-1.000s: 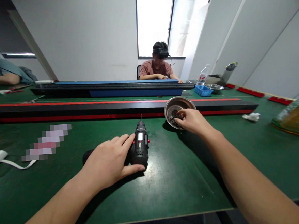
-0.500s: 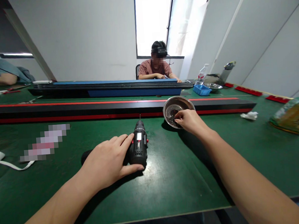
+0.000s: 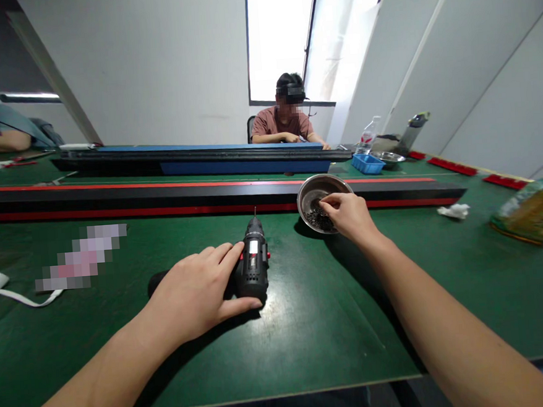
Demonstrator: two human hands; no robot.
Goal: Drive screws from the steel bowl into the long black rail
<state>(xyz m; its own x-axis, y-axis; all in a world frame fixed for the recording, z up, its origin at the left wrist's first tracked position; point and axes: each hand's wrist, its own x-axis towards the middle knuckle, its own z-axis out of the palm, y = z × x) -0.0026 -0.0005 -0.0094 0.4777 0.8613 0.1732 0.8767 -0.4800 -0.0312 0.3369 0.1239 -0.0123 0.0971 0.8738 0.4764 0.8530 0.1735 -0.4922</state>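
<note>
On the green table a black cordless drill (image 3: 252, 273) lies on its side, its bit pointing away from me. My left hand (image 3: 200, 289) is wrapped over the drill's body and handle. Beyond it and to the right, a steel bowl (image 3: 304, 192) holds a heap of small dark pieces (image 3: 318, 219) that look like screws. At the bowl's right rim, my right hand (image 3: 349, 213) has thumb and fingers pinched together over the heap. Whatever sits between those fingertips is too small to make out.
A long black and red beam (image 3: 196, 196) crosses the table behind the drill and touches or nears the bowl. Farther back lie blue and black rails (image 3: 203, 162), a blue basket (image 3: 367, 163) and a bottle (image 3: 368, 136). A crumpled tissue (image 3: 454, 212) and a yellow-green bag (image 3: 535, 210) lie right. A person (image 3: 288, 118) sits opposite.
My right hand has risen slightly and shifted right, from down among the small pieces to just above them. My left hand and the drill have stayed in place.
</note>
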